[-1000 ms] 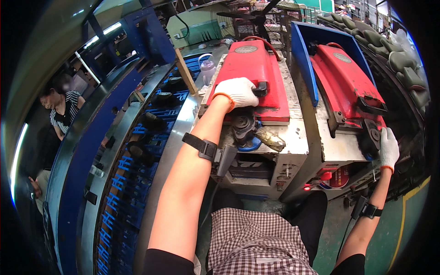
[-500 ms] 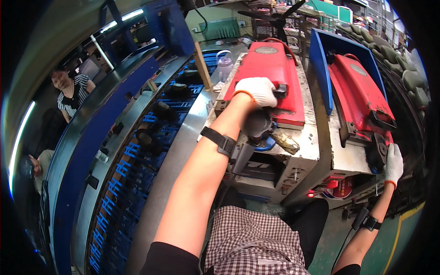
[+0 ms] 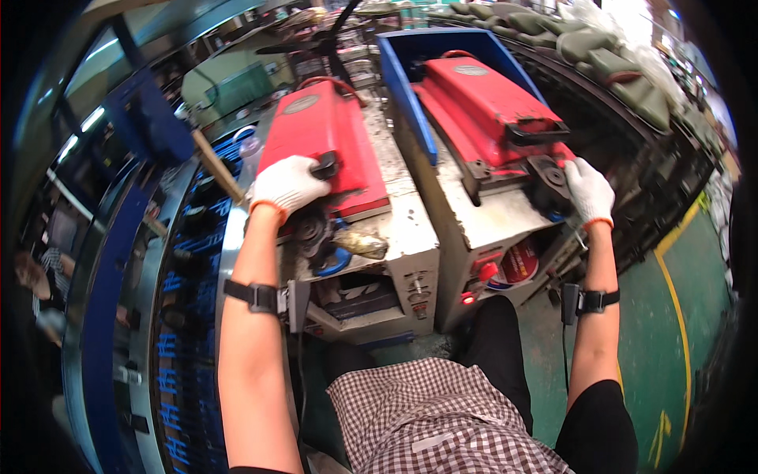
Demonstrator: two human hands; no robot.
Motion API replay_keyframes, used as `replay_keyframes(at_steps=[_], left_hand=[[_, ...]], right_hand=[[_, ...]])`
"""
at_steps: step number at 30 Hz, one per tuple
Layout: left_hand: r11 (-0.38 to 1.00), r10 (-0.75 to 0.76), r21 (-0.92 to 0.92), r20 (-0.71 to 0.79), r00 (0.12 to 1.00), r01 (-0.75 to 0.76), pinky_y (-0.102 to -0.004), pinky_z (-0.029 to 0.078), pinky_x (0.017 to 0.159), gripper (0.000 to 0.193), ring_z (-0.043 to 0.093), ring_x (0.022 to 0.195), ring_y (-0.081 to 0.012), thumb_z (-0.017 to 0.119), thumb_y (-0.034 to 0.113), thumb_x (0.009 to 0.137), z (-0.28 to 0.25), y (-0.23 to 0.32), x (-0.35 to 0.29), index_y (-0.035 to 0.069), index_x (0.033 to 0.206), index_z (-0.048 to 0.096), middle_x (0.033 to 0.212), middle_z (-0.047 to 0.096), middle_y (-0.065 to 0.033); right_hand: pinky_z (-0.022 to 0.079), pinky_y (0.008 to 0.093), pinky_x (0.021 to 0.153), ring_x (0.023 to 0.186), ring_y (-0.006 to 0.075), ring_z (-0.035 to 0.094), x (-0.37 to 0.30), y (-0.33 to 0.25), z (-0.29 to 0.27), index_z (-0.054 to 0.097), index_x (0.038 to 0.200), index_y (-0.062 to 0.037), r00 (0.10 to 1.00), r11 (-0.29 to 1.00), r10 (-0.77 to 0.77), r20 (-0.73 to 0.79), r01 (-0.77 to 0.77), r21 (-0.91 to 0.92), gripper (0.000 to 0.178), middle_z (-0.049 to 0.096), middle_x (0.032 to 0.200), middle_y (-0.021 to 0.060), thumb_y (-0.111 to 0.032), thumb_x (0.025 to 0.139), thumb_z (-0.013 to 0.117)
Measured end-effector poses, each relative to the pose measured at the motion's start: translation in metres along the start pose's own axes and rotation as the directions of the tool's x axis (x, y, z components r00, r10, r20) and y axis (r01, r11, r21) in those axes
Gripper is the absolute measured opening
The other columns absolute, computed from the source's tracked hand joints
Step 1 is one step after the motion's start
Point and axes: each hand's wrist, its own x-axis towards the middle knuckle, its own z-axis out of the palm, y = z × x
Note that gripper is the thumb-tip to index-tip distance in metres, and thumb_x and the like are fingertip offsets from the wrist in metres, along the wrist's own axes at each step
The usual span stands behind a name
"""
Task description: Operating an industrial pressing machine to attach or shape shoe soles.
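My left hand [image 3: 290, 186], in a white knit glove with an orange cuff, is closed round the black handle [image 3: 324, 165] at the front of the left red machine cover [image 3: 320, 134]. Under that hand, a dark round part [image 3: 310, 229] juts out above a blue piece [image 3: 335, 261]. On the right, my gloved right hand [image 3: 590, 191] grips the outer edge of a dark piece with a round centre [image 3: 547, 186]. It sits below the front of the right red cover [image 3: 483, 99], whose black handle [image 3: 537, 133] is free. My right fingertips are partly hidden.
A crumpled yellowish lump [image 3: 362, 243] lies on the left machine's front ledge. A blue guard [image 3: 410, 99] surrounds the right cover. A rack with blue prongs [image 3: 167, 371] runs along my left. Green-grey pads [image 3: 588, 51] line the back right. Another person [image 3: 49, 276] is far left.
My view has swung right, so both machines sit further left in the picture. Both hands stay at the same spots on the machines.
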Motion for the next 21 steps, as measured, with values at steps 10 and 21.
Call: replay_keyframes(at_steps=[10,21], left_hand=[[0.993,0.081,-0.020,-0.617,0.783,-0.119,-0.0463,0.054,0.100,0.050,0.068,0.113,-0.0346,0.068,0.014,0.081,0.038,0.065,-0.035,0.012,0.131,0.064,0.121,0.070,-0.0159],[0.735,0.532,-0.079,-0.548,0.645,-0.674,-0.0458,0.050,0.107,0.051,0.062,0.121,-0.0399,0.066,0.012,0.079,0.097,0.226,-0.012,0.001,0.129,0.063,0.129,0.063,-0.0227]], right_hand=[[0.054,0.0519,0.095,0.110,0.0419,0.070,0.007,0.016,-0.009,0.076,0.115,-0.0137,0.990,0.999,0.007,0.138,-0.002,-0.042,0.057,0.075,0.116,0.0199,-0.058,0.103,0.043],[0.055,0.0518,0.091,0.105,0.0410,0.072,-0.083,-0.023,-0.049,0.067,0.125,-0.0113,0.991,1.000,0.010,0.135,-0.013,0.024,0.049,0.075,0.110,0.0219,-0.051,0.103,0.050]])
